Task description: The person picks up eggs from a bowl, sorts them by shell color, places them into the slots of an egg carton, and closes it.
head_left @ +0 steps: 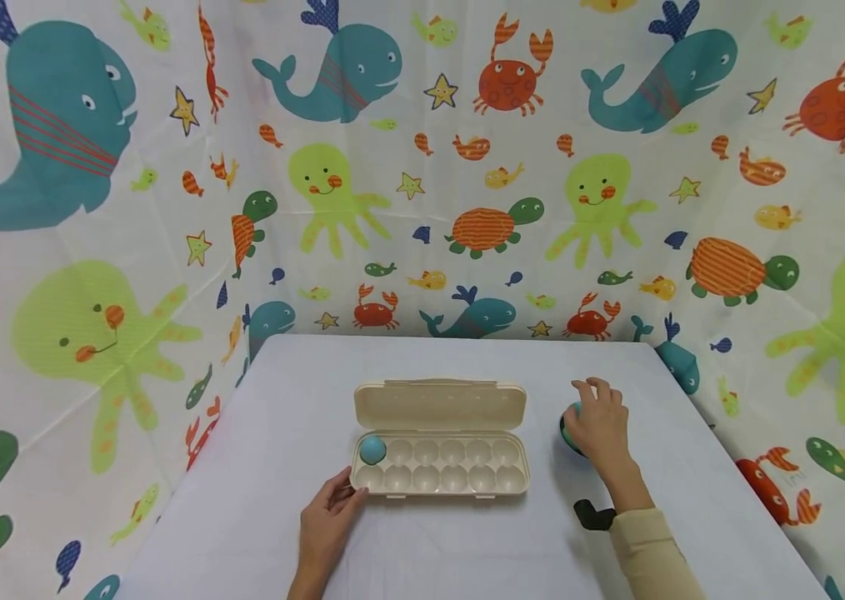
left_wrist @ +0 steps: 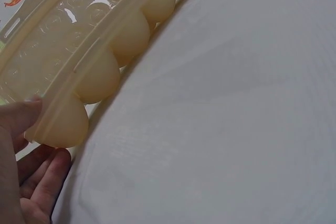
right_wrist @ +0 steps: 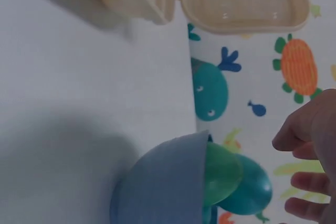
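Note:
A cream plastic egg carton (head_left: 439, 463) lies with its lid (head_left: 441, 406) raised at the back. One blue egg (head_left: 372, 450) sits in the back-left hollow. My left hand (head_left: 328, 521) grips the carton's near left corner; in the left wrist view the thumb (left_wrist: 21, 116) is on the rim and the fingers (left_wrist: 50, 182) are beneath. To the right, my right hand (head_left: 601, 425) hovers over a round container (right_wrist: 163, 182). A green egg (right_wrist: 221, 174) and a teal egg (right_wrist: 249, 184) show at its mouth. The right fingers are bent loosely, apart from the eggs, holding nothing.
A white cloth covers the table (head_left: 257, 467). Behind it and at both sides hangs a curtain (head_left: 407, 275) printed with sea animals. A small black piece (head_left: 593, 515) shows beside my right wrist.

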`<state>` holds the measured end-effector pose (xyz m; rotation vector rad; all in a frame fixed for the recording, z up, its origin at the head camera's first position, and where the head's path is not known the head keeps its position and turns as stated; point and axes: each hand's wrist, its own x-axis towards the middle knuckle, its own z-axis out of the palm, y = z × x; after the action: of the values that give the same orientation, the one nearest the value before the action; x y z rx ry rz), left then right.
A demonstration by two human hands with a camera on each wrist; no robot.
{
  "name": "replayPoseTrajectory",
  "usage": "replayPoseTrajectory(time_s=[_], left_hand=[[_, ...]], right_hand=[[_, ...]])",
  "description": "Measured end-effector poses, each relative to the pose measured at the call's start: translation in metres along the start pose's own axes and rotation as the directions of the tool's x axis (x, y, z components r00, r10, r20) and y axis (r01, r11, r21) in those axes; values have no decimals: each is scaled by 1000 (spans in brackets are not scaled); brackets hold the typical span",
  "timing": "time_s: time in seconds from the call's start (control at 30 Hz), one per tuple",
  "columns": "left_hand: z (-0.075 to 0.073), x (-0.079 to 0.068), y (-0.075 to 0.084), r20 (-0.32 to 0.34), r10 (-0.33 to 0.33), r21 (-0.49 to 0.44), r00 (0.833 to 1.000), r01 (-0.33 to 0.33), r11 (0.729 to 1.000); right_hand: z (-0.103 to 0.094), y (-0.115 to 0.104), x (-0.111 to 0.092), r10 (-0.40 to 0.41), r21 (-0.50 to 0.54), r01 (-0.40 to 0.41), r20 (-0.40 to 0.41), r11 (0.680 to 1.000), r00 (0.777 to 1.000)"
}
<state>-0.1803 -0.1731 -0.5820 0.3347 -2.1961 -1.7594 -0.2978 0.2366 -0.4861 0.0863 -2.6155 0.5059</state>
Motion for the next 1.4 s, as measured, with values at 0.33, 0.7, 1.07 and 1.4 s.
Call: replayPoseTrajectory(time_s=[0.33, 0.7, 1.07, 1.4], left_hand=[[1, 1, -9, 5, -2, -4, 1000, 2, 1000], [2, 2, -15, -13, 23, 14, 1000, -23, 1000], [0, -2, -3, 2, 3, -8, 1000, -3, 1000], [1, 3, -16, -28, 51, -12, 998, -51, 999]], right_hand=[[11, 16, 3, 82, -82, -69, 172, 994, 982], [15, 16, 1, 148, -119, -114, 336, 986, 930], [13, 16, 4, 133, -100, -104, 344, 989, 929], [14, 17, 7, 120, -71, -102, 329, 992, 937]])
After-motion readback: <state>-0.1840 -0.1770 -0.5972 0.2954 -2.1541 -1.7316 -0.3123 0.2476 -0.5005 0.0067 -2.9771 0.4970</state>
